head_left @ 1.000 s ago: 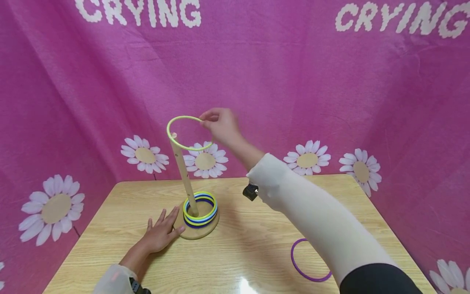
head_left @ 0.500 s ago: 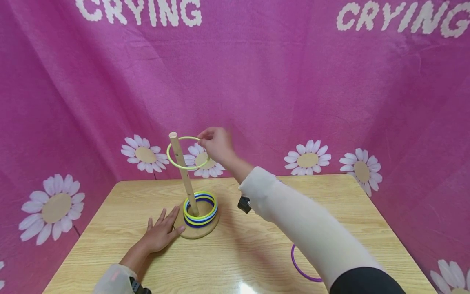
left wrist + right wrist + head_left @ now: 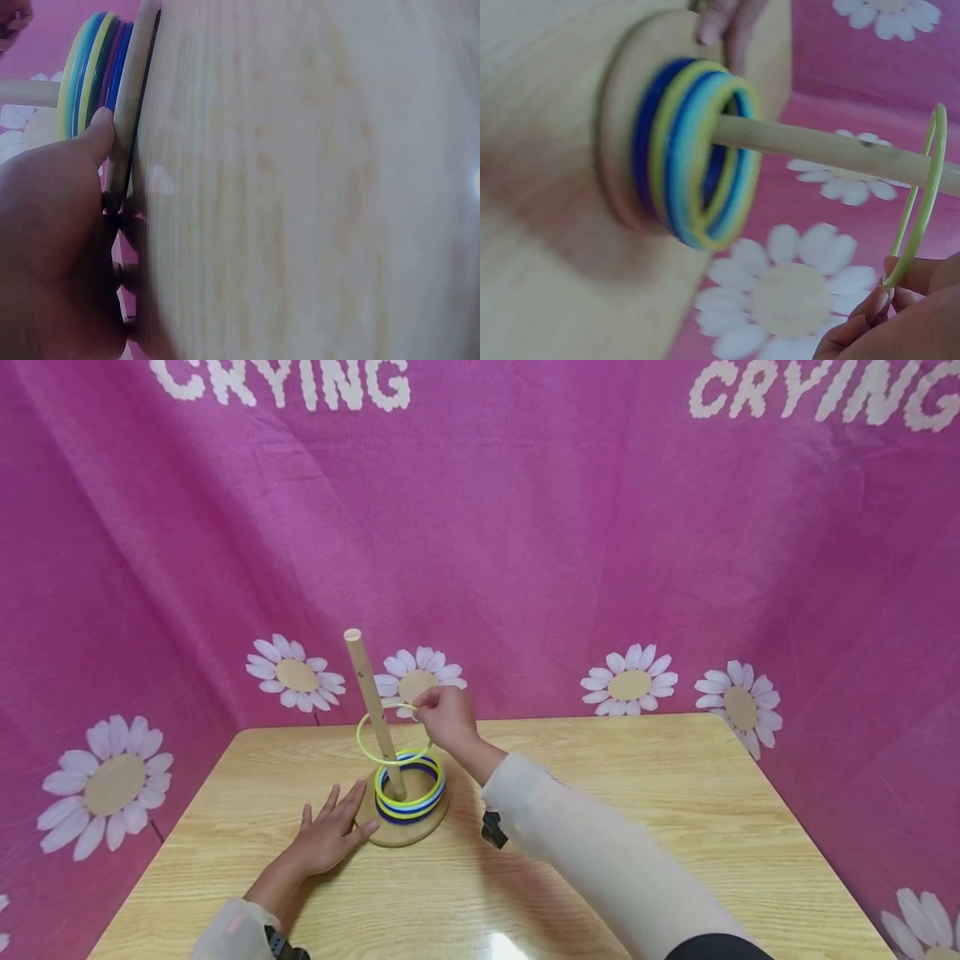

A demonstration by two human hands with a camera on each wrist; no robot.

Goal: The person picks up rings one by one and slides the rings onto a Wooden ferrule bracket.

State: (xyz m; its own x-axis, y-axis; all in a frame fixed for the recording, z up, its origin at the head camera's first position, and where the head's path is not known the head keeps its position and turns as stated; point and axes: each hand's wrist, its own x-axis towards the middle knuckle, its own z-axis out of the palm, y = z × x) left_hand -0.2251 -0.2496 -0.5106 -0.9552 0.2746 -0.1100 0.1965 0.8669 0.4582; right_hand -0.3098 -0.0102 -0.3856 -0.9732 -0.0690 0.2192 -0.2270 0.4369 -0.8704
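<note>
My right hand (image 3: 452, 720) pinches a yellow-green ring (image 3: 362, 745) by its right edge, thumb against fingers. The ring encircles the wooden post (image 3: 365, 672), above the stacked rings, as the right wrist view also shows. Round the foot of the post lie several rings (image 3: 676, 150) in yellow, light blue and dark blue, piled on a round wooden base (image 3: 397, 837). My left hand (image 3: 326, 839) lies with spread fingers at the left edge of the base. In the left wrist view its thumb (image 3: 97, 135) touches the base's side by the stack.
The wooden table (image 3: 450, 893) carries the post and base left of its middle. Behind and at both sides hangs a pink cloth (image 3: 525, 527) with printed daisies and white letters. My right forearm (image 3: 600, 852) reaches across the table's right half.
My right hand has lowered the yellow-green ring from above the post's top to partway down it. The right forearm now hides the purple ring seen earlier on the table. My left hand stays put.
</note>
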